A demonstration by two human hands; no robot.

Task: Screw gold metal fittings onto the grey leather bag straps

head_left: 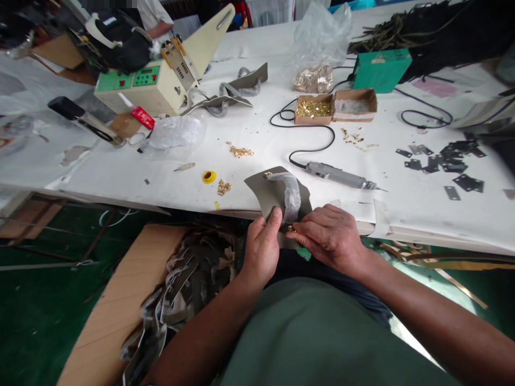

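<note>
A grey-olive flat panel (263, 193) with a plastic-wrapped handle (292, 195) on it is held at the table's front edge. My left hand (263, 244) grips the panel's near left side, thumb on top. At the near end of the handle, my right hand (332, 236) pinches around a small gold metal fitting (290, 228); its fingers partly hide the piece. Another gold fitting (267, 174) sits at the handle's far end. Just beyond the panel lies a grey electric screwdriver (336, 175) with its bit pointing right.
Gold parts fill a small cardboard box (314, 109); loose gold rings (241, 151) lie left of it. Dark metal plates (454, 158) are scattered at right. A beige machine (148, 86) stands back left. A carton (120, 289) of similar panels is below the table.
</note>
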